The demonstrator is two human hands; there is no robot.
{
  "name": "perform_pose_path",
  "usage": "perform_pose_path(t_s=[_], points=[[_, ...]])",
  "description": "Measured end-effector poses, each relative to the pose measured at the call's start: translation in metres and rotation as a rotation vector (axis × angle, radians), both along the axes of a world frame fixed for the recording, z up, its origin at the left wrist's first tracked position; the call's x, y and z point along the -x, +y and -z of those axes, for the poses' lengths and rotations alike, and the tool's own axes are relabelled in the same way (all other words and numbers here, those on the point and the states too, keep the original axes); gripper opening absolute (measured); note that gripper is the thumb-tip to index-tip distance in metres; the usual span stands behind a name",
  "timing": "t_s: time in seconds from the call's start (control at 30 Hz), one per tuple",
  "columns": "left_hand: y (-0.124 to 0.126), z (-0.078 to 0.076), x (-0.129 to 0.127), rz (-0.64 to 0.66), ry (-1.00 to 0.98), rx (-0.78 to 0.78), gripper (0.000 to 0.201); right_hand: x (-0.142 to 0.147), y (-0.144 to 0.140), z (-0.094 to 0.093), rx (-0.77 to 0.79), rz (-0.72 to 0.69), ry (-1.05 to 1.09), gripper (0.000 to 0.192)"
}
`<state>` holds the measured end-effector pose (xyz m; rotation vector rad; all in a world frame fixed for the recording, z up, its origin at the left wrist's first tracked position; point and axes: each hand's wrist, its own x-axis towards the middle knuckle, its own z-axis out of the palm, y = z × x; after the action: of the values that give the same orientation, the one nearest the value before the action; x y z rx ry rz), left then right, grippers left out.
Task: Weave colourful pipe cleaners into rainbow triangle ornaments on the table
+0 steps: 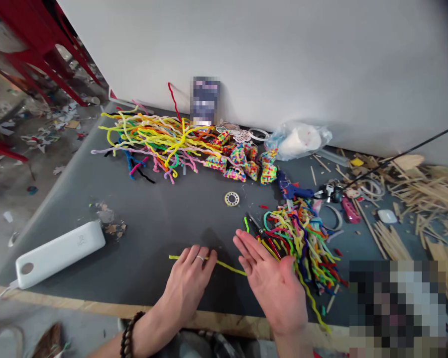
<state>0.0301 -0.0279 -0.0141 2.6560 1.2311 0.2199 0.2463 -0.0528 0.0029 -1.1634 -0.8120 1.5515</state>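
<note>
One yellow fuzzy stem (227, 265) lies across the near part of the gray tabletop (164, 214). The left hand (188, 281) curls its fingers over it; whether they pinch or merely press, one cannot tell. At the stem's 3 o'clock end, the right hand (272, 283) is released, palm up, fingers extended. From the stem, a long multicolored bundle (149, 132) sits at 11 o'clock, a blue glue gun (296, 190) at 2, a white power bank (65, 251) at 9.

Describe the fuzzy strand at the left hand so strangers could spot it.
On the dark tabletop, near its front edge, find the ringed left hand. The yellow strand pokes out both sides, a single length, unlike the multicoloured heap rightward.
</note>
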Motion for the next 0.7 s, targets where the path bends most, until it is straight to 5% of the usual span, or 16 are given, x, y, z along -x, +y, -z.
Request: perform_pose_path(t_s=[0.1,0.27,0.43,0.6,0.7], points=[[0.0,0.0,0.0,-0.003,0.05,0.032,0.025,-0.002,0.001,0.0,-0.026,-0.033,-0.039,0.096],[0.008,-0.001,0.029,-0.247,0.1,0.075,0.026,0.003,-0.006,0.007,-0.123,0.111,-0.195,0.094],[0.015,-0.005,0.064,-0.48,0.106,0.154,0.017,0.007,-0.013,0.004,-0.403,0.376,-0.854,0.052],[0.006,-0.004,0.071,-0.506,0.043,0.257,0.009,0.017,0.002,0.0,-0.511,-0.035,-1.135,0.031],[-0.008,0.0,0.062,-0.484,-0.005,0.203,0.034,0.031,0.013,0.008,-0.503,-0.235,-1.22,0.034]])
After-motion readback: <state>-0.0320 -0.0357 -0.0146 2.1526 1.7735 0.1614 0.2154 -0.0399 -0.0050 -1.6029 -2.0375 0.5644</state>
